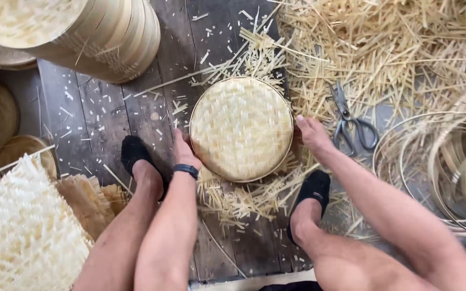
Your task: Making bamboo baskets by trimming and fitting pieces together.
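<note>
Plank floor (103,124): littered with bamboo offcuts (384,48). Round woven lid (241,128): lies flat between both feet. Left hand (184,151) and right hand (313,132): each gripping the rim on opposite sides. Likely step: seating or rotating the rim; even pressure required. Scissors (351,121): just right.

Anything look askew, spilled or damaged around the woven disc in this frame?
Nothing damaged. The round woven bamboo disc looks intact, held at its edges by the left hand and right hand. Bamboo trimmings litter the plank floor, and scissors lie open among them.
</note>
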